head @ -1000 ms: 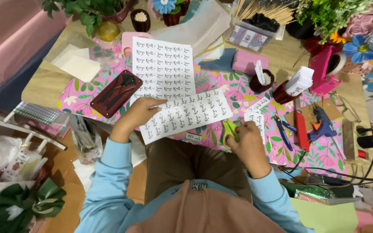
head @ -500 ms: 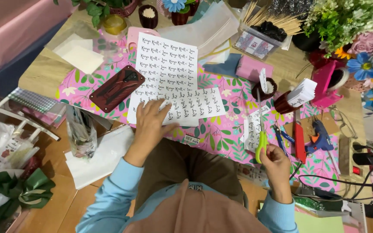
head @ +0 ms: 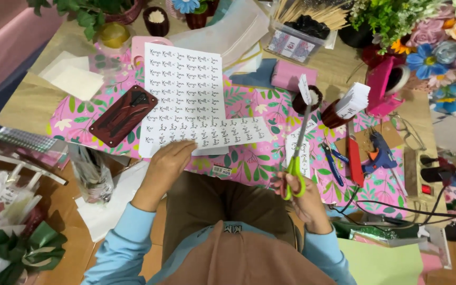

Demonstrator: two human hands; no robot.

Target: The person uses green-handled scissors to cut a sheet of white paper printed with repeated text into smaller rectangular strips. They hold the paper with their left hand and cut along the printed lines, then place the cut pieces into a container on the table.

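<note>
My left hand (head: 165,162) lies flat on the lower edge of a white printed label sheet (head: 184,84), beside a cut strip of the same labels (head: 222,133) that lies across it. My right hand (head: 301,191) grips green-handled scissors (head: 297,158), blades pointing up and away, apparently closed. A small cut label piece (head: 297,150) lies on the pink floral mat (head: 249,169) just behind the scissors. Both sleeves are light blue.
A dark red case (head: 123,115) lies left of the sheet. Two dark cups (head: 307,100) with cards, blue pliers (head: 333,163), a red cutter (head: 354,158) and a blue glue gun (head: 378,150) sit to the right. Flowers (head: 439,47) and cables (head: 397,208) crowd the right side.
My left hand has slid onto the bottom of the label sheet and pressed flat. My right hand has swung the scissors out to the right and raised them upright.
</note>
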